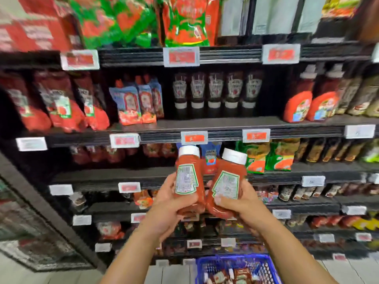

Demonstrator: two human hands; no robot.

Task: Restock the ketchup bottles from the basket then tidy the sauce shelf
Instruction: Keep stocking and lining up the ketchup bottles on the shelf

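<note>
Restocking is under way: the left hand (168, 203) grips one ketchup bottle (187, 181) and the right hand (240, 203) another bottle (226, 187), both raised before the shelves (225, 124). More remain in the basket (235, 261); tidying is not yet begun.

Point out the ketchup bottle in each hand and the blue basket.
left-hand ketchup bottle (187, 177): head view, on its back label.
right-hand ketchup bottle (226, 184): head view, on its back label.
blue basket (233, 259): head view, on its far rim.
</note>
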